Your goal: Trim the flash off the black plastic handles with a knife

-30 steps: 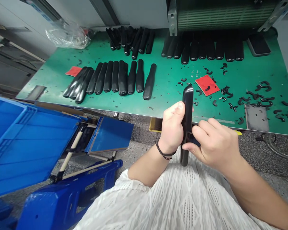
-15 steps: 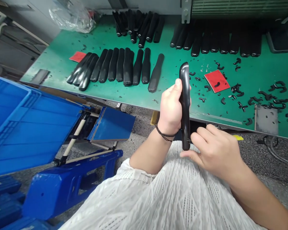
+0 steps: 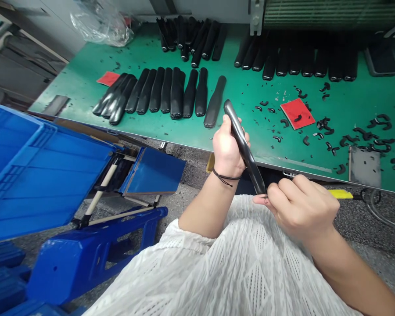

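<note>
My left hand point(image 3: 228, 142) is wrapped round a glossy black plastic handle point(image 3: 245, 151), which slants down to the right above the bench edge. At its lower end is my right hand point(image 3: 301, 204), fingers curled in and thumb against the tip. A yellow-handled knife point(image 3: 340, 194) pokes out behind the right fist; its blade is mostly hidden, with only a thin dark sliver at the thumb. Nearest on the green bench lies one matt black handle point(image 3: 214, 103), beside a row of similar handles point(image 3: 156, 90).
Several black handles point(image 3: 294, 61) line the back right of the bench point(image 3: 250, 87). Small curved black offcuts point(image 3: 324, 123) lie around a red pad point(image 3: 298, 113) and a grey pad point(image 3: 364, 164). To the left stand a blue crate point(image 3: 52, 175) and a blue stool point(image 3: 57, 263).
The black handle has tilted from nearly upright to a slant, its top moving left. My right hand has shifted slightly right and down, and more of the yellow knife handle shows.
</note>
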A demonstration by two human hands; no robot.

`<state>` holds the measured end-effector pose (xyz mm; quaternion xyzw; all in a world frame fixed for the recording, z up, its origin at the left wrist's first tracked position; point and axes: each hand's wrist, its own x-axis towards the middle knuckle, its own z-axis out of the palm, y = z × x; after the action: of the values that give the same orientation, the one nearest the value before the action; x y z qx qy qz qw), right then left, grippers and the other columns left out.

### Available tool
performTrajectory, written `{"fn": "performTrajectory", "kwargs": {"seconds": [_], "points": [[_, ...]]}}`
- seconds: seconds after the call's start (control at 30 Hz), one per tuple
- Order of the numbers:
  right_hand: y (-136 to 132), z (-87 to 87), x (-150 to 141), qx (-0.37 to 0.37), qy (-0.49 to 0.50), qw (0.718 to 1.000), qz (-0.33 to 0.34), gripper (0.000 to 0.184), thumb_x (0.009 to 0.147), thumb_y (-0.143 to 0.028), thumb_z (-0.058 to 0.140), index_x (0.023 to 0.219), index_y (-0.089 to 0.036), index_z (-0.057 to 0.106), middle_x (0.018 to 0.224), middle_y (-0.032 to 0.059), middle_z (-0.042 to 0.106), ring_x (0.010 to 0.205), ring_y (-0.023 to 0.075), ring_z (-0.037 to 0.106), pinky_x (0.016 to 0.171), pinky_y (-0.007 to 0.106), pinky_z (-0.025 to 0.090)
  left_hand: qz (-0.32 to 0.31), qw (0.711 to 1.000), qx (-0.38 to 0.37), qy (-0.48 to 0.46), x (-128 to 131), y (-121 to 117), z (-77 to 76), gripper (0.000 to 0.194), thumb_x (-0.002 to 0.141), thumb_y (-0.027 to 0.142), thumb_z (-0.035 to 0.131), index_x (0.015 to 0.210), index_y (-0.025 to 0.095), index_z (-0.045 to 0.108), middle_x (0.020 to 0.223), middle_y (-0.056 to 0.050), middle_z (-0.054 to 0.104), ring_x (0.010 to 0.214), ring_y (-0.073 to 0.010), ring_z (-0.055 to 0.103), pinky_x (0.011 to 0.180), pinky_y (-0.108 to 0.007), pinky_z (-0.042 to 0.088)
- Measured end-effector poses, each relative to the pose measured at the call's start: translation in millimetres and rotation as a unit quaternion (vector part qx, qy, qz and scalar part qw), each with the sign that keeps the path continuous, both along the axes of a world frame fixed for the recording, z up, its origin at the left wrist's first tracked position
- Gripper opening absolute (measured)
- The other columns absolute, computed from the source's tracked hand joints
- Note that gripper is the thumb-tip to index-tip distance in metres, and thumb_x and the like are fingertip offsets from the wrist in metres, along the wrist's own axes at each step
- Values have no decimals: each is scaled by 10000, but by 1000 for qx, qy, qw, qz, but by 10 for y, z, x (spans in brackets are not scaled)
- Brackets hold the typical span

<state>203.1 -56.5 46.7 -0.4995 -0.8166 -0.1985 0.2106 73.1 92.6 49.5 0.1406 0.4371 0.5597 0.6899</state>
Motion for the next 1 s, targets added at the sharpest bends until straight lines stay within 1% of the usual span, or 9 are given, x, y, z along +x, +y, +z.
{"fn": "performTrajectory", "kwargs": {"seconds": [0.1,0.23,0.33,0.53,0.63,0.77,0.83,0.9,1.0], "points": [[48,-45,119,15,60,998,0,304,952,-501,680,888,-208,630,646,-7,515,656,159,393,580,332,234,15,1000,2,-11,-49,54,-23,502,996,655,521,789,198,536,501,86,350,369,-62,327,382,-231,240],[227,-135,399,-87,59,975,-196,393,1012,-399,541,1288,-130,618,940,145,625,773,231,500,586,348,270,39,999,17,-24,-123,85,-5,486,1001,636,527,795,196,543,507,88,340,375,-65,333,388,-226,250],[359,-183,590,-137,42,961,-236,445,997,-211,408,1387,-197,622,875,102,584,630,177,402,550,335,233,48,998,20,-37,-156,95,17,440,1049,552,475,808,191,548,514,82,349,381,-68,340,395,-224,256],[276,-55,339,-224,265,934,-81,701,946,-309,652,1599,-269,400,936,37,648,627,127,498,565,291,436,38,997,14,-64,-136,87,4,437,1079,529,392,827,202,535,550,81,334,390,-70,278,403,-229,219],[168,-17,34,-241,388,888,54,512,888,-331,763,1363,-218,609,933,29,665,676,122,564,587,267,501,29,997,32,-64,-75,75,-67,427,1072,540,390,843,209,533,563,79,331,402,-77,262,410,-236,219],[119,31,-165,-98,431,896,41,200,885,-221,747,1074,-209,684,807,0,663,664,122,586,589,268,499,29,987,141,68,-44,44,-157,385,1045,541,441,969,195,592,773,-20,593,649,-124,583,605,-250,468],[112,92,-156,-66,461,885,1,147,875,-232,745,1011,-222,689,750,-18,645,604,114,555,544,266,474,80,936,249,237,-85,-18,-139,343,977,539,588,1055,206,611,991,-78,671,933,-189,670,832,-322,526],[100,163,-114,-74,485,871,-18,117,874,-264,748,969,-225,691,731,-25,638,572,107,537,519,262,457,107,832,372,396,-150,-127,-71,372,914,536,677,1114,227,628,1092,-100,679,1091,-248,655,965,-394,489],[68,239,-43,-132,500,856,5,112,895,-293,743,967,-224,690,738,-33,624,591,97,535,525,243,445,-14,671,557,490,-232,-315,51,266,963,492,584,982,241,669,911,-77,689,929,-256,672,925,-428,460]]}}
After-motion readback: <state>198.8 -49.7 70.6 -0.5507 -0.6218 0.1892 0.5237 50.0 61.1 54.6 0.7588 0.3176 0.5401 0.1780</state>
